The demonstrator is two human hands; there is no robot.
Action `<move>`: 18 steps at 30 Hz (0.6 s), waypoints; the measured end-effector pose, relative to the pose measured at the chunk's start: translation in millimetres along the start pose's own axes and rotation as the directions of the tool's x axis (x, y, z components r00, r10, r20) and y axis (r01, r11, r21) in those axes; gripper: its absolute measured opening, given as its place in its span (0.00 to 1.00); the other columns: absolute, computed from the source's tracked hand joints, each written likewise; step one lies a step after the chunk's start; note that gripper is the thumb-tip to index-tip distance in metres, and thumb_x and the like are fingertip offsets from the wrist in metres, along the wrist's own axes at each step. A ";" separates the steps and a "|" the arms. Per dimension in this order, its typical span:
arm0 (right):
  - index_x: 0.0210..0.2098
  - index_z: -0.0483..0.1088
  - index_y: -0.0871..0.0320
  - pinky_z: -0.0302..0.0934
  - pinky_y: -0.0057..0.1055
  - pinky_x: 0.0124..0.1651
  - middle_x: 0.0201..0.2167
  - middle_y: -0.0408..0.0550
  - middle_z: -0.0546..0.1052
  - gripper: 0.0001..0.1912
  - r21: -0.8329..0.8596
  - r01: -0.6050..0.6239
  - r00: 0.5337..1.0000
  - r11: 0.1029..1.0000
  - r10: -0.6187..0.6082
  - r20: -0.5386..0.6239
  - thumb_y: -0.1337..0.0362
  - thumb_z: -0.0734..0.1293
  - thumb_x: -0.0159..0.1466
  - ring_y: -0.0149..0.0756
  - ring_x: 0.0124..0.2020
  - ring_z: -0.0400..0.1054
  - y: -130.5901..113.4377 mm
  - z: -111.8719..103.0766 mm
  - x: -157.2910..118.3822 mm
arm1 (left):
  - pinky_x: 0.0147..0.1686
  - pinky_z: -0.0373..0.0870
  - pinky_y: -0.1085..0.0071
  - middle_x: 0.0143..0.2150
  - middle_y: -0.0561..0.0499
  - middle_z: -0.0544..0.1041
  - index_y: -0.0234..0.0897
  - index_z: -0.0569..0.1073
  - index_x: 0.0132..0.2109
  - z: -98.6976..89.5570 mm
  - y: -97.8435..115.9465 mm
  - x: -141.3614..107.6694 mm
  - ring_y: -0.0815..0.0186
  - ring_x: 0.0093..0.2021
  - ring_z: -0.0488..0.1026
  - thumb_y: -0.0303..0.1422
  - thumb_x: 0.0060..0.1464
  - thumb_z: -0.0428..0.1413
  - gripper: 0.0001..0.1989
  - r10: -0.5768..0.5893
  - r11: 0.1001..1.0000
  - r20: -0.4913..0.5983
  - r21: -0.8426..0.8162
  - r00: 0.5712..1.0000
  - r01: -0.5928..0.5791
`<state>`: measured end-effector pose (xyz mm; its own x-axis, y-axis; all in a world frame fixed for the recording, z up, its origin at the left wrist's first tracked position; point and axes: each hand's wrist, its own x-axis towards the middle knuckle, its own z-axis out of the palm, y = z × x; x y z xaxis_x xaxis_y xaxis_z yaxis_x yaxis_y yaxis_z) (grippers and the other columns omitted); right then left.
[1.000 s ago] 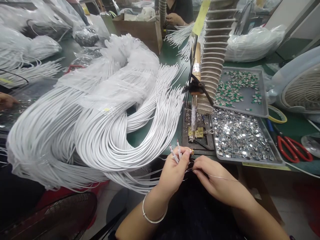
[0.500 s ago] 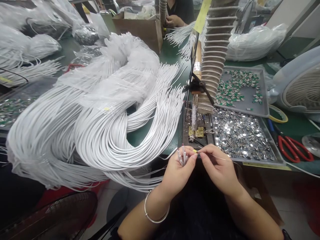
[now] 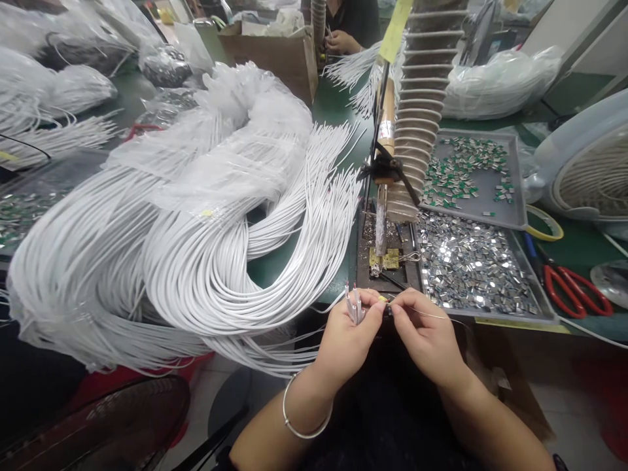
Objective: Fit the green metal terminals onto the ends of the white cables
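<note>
My left hand (image 3: pixel 350 343) grips a small bunch of white cable ends (image 3: pixel 354 306), their stripped tips pointing up past my fingers. My right hand (image 3: pixel 426 333) pinches a thin wire (image 3: pixel 422 313) between finger and thumb, close to my left fingertips. A small dark-and-yellow bit sits where my fingers meet, too small to name. Just beyond both hands is a dark soldering station plate (image 3: pixel 387 278) holding a wood-handled soldering iron (image 3: pixel 387 124). To the left of my hands lies a huge bundle of white cables (image 3: pixel 196 275).
Trays of metal clips (image 3: pixel 475 268) and green-and-silver parts (image 3: pixel 466 176) stand right of the iron. Red scissors (image 3: pixel 572 291), yellow tape (image 3: pixel 544 222) and a fan (image 3: pixel 593 176) lie further right. A co-worker's hand (image 3: pixel 341 42) works beyond a cardboard box (image 3: pixel 265 59).
My hands have come together and risen toward the table edge since the oldest frame. A hand at the far left edge has gone. Between the last two frames little has moved.
</note>
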<state>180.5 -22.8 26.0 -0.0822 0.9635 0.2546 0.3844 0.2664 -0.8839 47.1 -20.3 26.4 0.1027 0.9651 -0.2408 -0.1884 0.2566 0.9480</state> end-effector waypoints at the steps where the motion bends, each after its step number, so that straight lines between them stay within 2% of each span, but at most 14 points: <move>1: 0.27 0.66 0.58 0.58 0.22 0.27 0.23 0.40 0.67 0.08 0.000 0.003 1.000 1.000 -0.003 -0.002 0.69 0.61 0.62 0.25 0.24 0.62 0.7 0.1 -0.7 | 0.31 0.64 0.74 0.33 0.51 0.70 0.35 0.67 0.28 -0.4 -0.1 -0.1 0.71 0.30 0.66 0.34 0.51 0.56 0.08 -0.024 1.000 0.001 -0.002 1.000 0.024; 5: 0.30 0.66 0.57 0.58 0.23 0.28 0.25 0.41 0.67 0.07 0.021 -0.003 1.000 1.000 0.003 -0.017 0.68 0.60 0.64 0.26 0.25 0.62 3.5 -0.4 -1.1 | 0.28 0.63 0.74 0.33 0.50 0.71 0.36 0.67 0.28 -1.9 0.2 -0.3 0.72 0.28 0.65 0.35 0.51 0.56 0.09 -0.089 0.995 0.037 -0.037 0.995 0.091; 11: 0.32 0.68 0.56 0.59 0.25 0.27 0.26 0.41 0.67 0.06 0.054 0.012 1.000 0.998 -0.011 -0.022 0.68 0.60 0.64 0.25 0.23 0.62 4.5 0.4 1.3 | 0.32 0.63 0.72 0.33 0.51 0.73 0.35 0.67 0.25 -0.1 6.9 0.1 0.72 0.28 0.66 0.32 0.48 0.58 0.08 -0.075 0.996 0.036 -0.041 0.997 0.077; 15: 0.34 0.69 0.56 0.61 0.27 0.28 0.26 0.43 0.70 0.07 -0.004 0.078 0.996 0.997 -0.078 -0.047 0.68 0.60 0.64 0.28 0.25 0.65 5.1 0.6 2.0 | 0.33 0.63 0.72 0.31 0.52 0.72 0.36 0.66 0.24 1.4 9.5 0.1 0.71 0.28 0.66 0.30 0.48 0.57 0.09 -0.074 0.995 0.037 -0.058 0.997 0.077; 18: 0.41 0.70 0.56 0.65 0.32 0.32 0.30 0.47 0.72 0.11 -0.088 0.169 0.980 0.982 -0.177 -0.092 0.69 0.58 0.64 0.32 0.29 0.67 9.6 0.5 -0.7 | 0.32 0.63 0.72 0.32 0.52 0.72 0.35 0.65 0.24 1.0 7.9 0.2 0.71 0.28 0.65 0.30 0.48 0.57 0.09 -0.081 0.995 0.036 -0.061 0.996 0.083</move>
<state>183.8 -20.9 17.1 -0.0642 0.8950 0.4415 0.4449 0.4217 -0.7901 46.6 -18.2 34.1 0.1522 0.9388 -0.3089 -0.2387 0.3382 0.9103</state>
